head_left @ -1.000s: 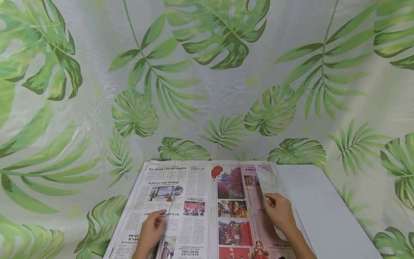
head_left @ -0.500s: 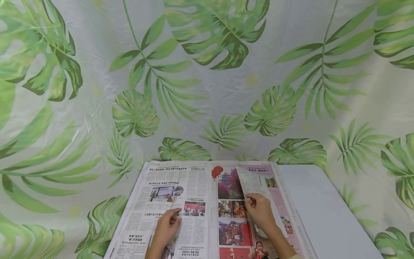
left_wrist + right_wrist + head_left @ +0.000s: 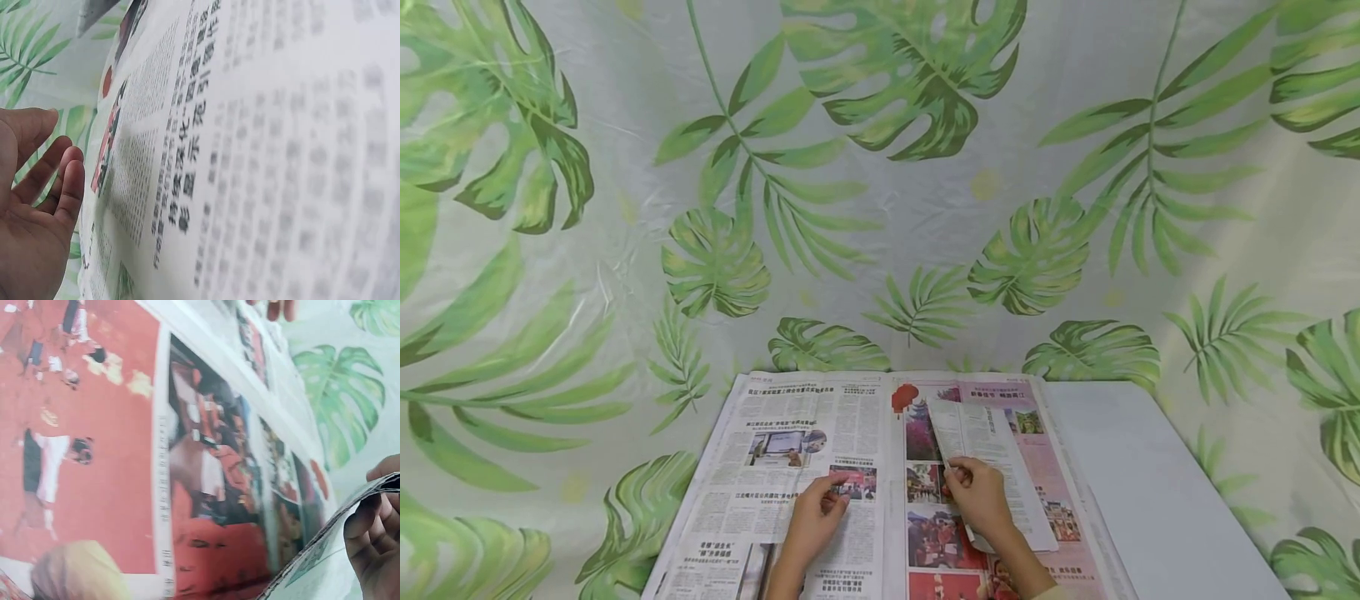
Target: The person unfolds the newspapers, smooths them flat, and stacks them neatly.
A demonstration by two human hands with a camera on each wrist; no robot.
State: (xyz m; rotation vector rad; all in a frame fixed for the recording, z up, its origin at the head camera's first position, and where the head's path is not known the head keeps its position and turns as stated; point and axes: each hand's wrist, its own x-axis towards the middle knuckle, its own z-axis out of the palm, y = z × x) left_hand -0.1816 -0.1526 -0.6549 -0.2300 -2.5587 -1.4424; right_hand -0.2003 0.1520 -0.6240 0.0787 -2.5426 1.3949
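Note:
A spread newspaper [image 3: 775,483] lies with text on its left page and red photos on its right page. My right hand [image 3: 981,496] pinches the left edge of a smaller folded newspaper [image 3: 1011,500] above the right page. In the right wrist view, the thumb is over the edge of this folded newspaper [image 3: 325,540] and the fingers are under it. My left hand [image 3: 816,521] hovers over the left page, fingers loosely bent and holding nothing. The left wrist view shows that left hand [image 3: 44,200] apart from the paper.
A white surface [image 3: 1165,492] extends to the right of the spread newspaper. Behind stands a pale sheet with a green leaf pattern [image 3: 880,208], which also hangs at both sides.
My right hand has moved left with the folded newspaper, drawing it across the right page and slightly nearer. My left hand has shifted right toward the middle fold.

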